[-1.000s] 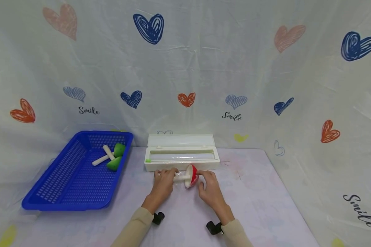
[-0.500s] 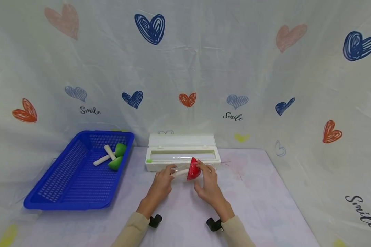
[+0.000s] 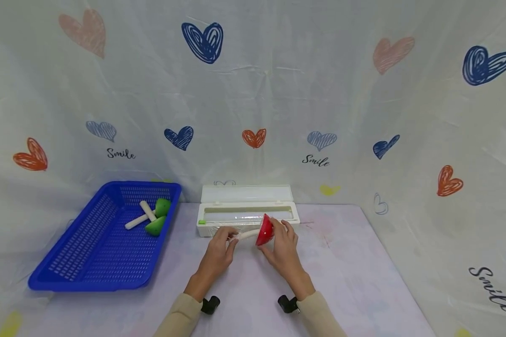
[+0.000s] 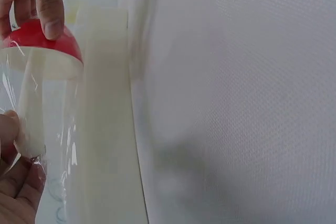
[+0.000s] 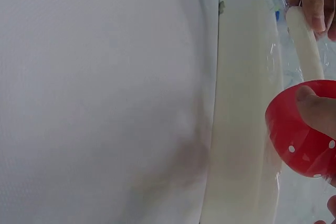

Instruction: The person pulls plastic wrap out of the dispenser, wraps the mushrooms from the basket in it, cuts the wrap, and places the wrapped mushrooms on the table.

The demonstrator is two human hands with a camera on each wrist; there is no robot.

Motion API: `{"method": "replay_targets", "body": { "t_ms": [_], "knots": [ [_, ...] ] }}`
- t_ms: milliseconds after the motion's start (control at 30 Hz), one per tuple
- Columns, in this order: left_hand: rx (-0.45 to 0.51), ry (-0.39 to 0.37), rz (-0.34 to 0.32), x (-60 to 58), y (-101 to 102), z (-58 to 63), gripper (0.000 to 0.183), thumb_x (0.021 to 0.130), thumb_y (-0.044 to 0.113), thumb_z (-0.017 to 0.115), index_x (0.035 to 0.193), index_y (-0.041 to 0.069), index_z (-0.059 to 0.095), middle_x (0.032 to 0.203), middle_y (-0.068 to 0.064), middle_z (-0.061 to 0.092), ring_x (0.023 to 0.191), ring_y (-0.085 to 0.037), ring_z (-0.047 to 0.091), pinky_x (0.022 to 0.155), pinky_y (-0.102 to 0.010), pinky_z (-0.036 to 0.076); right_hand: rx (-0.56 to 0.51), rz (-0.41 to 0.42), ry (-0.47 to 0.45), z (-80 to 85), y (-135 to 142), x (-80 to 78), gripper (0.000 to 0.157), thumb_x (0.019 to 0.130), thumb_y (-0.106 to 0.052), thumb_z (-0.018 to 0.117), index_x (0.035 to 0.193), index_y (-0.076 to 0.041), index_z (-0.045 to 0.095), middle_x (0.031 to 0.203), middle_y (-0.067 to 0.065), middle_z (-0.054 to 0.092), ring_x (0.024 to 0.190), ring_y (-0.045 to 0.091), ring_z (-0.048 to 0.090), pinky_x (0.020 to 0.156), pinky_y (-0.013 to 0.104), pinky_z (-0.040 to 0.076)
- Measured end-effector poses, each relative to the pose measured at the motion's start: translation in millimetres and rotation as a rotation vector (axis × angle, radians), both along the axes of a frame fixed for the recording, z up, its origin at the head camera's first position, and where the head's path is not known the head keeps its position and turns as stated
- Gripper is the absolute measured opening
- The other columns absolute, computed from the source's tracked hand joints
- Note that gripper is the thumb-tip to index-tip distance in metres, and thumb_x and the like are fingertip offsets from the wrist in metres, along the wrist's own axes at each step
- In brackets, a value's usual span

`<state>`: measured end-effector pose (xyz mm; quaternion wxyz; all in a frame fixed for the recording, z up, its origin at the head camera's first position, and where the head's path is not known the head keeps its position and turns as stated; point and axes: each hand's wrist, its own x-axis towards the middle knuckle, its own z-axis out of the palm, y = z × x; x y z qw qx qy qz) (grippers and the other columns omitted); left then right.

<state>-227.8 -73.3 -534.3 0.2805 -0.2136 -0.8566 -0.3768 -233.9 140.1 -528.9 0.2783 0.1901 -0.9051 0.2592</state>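
A toy mushroom (image 3: 265, 230) with a red, white-dotted cap and a pale stem is held up level in front of the white cling film dispenser (image 3: 278, 204). My right hand (image 3: 285, 249) grips the cap, its thumb flat on the red side in the right wrist view. At the stem's tail, my left hand (image 3: 216, 251) pinches the clear cling film (image 4: 72, 153) between thumb and fingers. That film drapes around the stem (image 4: 32, 95) and over the cap's open underside, shiny and creased. In the left wrist view, part of the left hand is cut off.
On the left stands a blue plastic basket (image 3: 145, 281) with two green-capped toy mushrooms (image 3: 156, 226) inside. The dispenser's lid (image 3: 246, 192) is raised against the heart-printed curtain (image 3: 253, 93). Pale cloth (image 3: 346, 271) covers the table.
The mushroom has risen from the tabletop toward the dispenser, its cap now turned red side to view. Both hands have moved with it; my right fingers have closed around the cap.
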Motion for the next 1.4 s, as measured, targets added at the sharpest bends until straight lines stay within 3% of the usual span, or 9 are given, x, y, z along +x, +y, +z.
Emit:
{"method": "replay_targets", "body": {
  "t_ms": [200, 300, 400, 533, 767, 867, 1100, 1233, 1400],
  "knots": [
    [-0.095, 0.069, -0.058, 0.1, -4, -0.2, 0.044, 0.08, 0.01, 0.088, 0.119, 0.003, 0.068, 0.117, -0.01, 0.068, 0.107, -0.024, 0.067, 0.09, -0.038, 0.059, 0.009, -0.011, 0.078, 2.2, 3, -2.8, 0.094, 0.066, -0.019, 0.099, 0.142, 0.005, 0.051, 0.133, 0.018, 0.064, 0.13, 0.048, 0.048, 0.096, 0.057, 0.039],
    [-0.164, 0.06, -0.018, 0.8, -4, -1.4, 0.05, 0.077, 0.006, 0.089, 0.122, 0.006, 0.068, 0.119, -0.01, 0.069, 0.113, -0.029, 0.064, 0.099, -0.043, 0.052, -0.004, 0.004, 0.072, 3.8, 2, -4.4, 0.093, 0.067, -0.018, 0.099, 0.144, 0.002, 0.051, 0.14, 0.019, 0.063, 0.133, 0.049, 0.044, 0.098, 0.058, 0.037],
    [-0.187, 0.065, 0.059, 0.7, -4, -2.1, 0.048, 0.077, -0.004, 0.085, 0.121, 0.007, 0.069, 0.115, -0.009, 0.072, 0.109, -0.03, 0.064, 0.093, -0.049, 0.046, -0.014, 0.011, 0.067, 5.9, 0, -4.8, 0.09, 0.068, -0.019, 0.098, 0.143, -0.001, 0.054, 0.148, 0.024, 0.054, 0.137, 0.048, 0.039, 0.099, 0.06, 0.035],
    [-0.167, 0.108, 0.11, -0.8, -3, -0.6, 0.043, 0.078, -0.008, 0.082, 0.116, 0.008, 0.071, 0.11, -0.008, 0.075, 0.104, -0.029, 0.064, 0.087, -0.05, 0.044, -0.001, -0.022, 0.062, 9.6, -1, -5.0, 0.084, 0.068, -0.023, 0.098, 0.14, -0.004, 0.058, 0.149, 0.026, 0.042, 0.139, 0.042, 0.033, 0.101, 0.059, 0.035],
    [-0.114, 0.176, 0.05, -5.5, -4, 0.7, 0.04, 0.078, -0.015, 0.078, 0.113, 0.003, 0.072, 0.112, -0.011, 0.075, 0.102, -0.031, 0.067, 0.089, -0.044, 0.055, -0.023, 0.035, -0.015, 11.7, -1, -5.6, 0.09, 0.072, -0.016, 0.095, 0.148, -0.003, 0.049, 0.138, 0.022, 0.048, 0.126, 0.035, 0.048, 0.102, 0.045, 0.054],
    [-0.092, 0.17, 0.024, -5.7, -3, 0.1, 0.042, 0.076, -0.018, 0.078, 0.114, -0.001, 0.072, 0.115, -0.014, 0.073, 0.105, -0.032, 0.066, 0.089, -0.043, 0.057, -0.042, 0.066, -0.037, 9.9, -1, -5.4, 0.09, 0.074, -0.013, 0.094, 0.149, 0.0, 0.045, 0.141, 0.024, 0.047, 0.125, 0.035, 0.052, 0.095, 0.043, 0.058],
    [-0.094, 0.105, 0.035, -2.5, -2, 1.0, 0.051, 0.07, -0.015, 0.085, 0.116, 0.0, 0.071, 0.122, -0.016, 0.066, 0.113, -0.034, 0.064, 0.096, -0.046, 0.056, -0.014, 0.041, 0.001, 7.1, -2, -5.0, 0.088, 0.076, -0.019, 0.093, 0.148, 0.0, 0.045, 0.143, 0.016, 0.054, 0.131, 0.032, 0.052, 0.104, 0.042, 0.054],
    [-0.091, 0.062, 0.091, -0.7, -1, 3.2, 0.051, 0.072, -0.018, 0.083, 0.116, 0.004, 0.071, 0.118, -0.013, 0.065, 0.111, -0.03, 0.066, 0.092, -0.039, 0.059, -0.011, 0.013, 0.038, 8.5, -3, -4.5, 0.086, 0.075, -0.022, 0.094, 0.145, -0.001, 0.048, 0.139, 0.014, 0.06, 0.128, 0.036, 0.052, 0.103, 0.05, 0.048],
    [-0.099, 0.08, 0.118, -0.6, 0, 4.7, 0.047, 0.073, -0.015, 0.083, 0.114, 0.005, 0.072, 0.112, -0.011, 0.069, 0.105, -0.029, 0.067, 0.089, -0.043, 0.058, 0.003, 0.021, 0.044, 11.3, -2, -4.0, 0.088, 0.074, -0.02, 0.094, 0.146, -0.002, 0.048, 0.14, 0.016, 0.06, 0.131, 0.04, 0.05, 0.104, 0.059, 0.045]
  ]
}}
